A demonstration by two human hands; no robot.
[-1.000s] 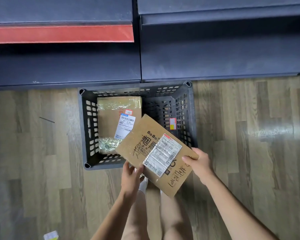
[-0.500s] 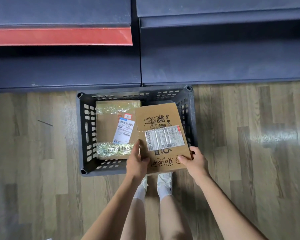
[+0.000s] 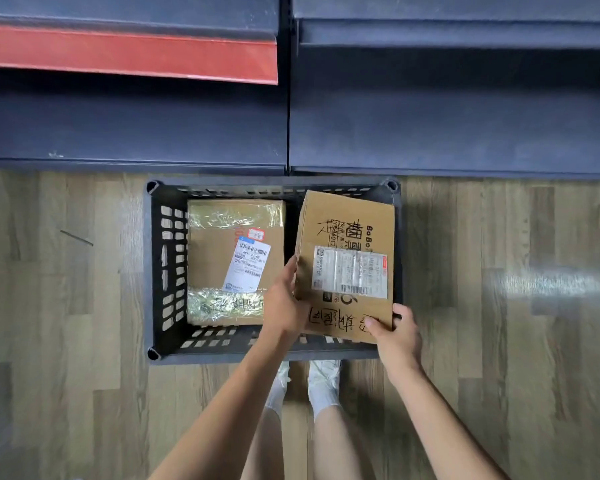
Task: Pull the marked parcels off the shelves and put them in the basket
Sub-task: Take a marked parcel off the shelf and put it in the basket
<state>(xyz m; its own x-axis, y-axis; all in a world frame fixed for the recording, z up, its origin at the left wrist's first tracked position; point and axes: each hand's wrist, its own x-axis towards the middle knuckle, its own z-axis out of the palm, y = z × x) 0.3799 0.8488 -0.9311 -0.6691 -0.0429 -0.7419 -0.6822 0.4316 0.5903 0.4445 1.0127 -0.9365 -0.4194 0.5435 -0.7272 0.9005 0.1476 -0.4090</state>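
A person's left hand point(image 3: 284, 299) and right hand point(image 3: 397, 329) grip a cardboard box point(image 3: 347, 265) over the right half of a dark plastic basket point(image 3: 160, 271) standing on the wood floor point(image 3: 66, 306) against the foot of the dark shelves point(image 3: 136, 126). The left hand clasps the box's left edge, the right its near right corner. A second, tape-wrapped box point(image 3: 222, 258) lies flat in the basket's left half. White shoes point(image 3: 323, 379) show just below the basket's near wall.
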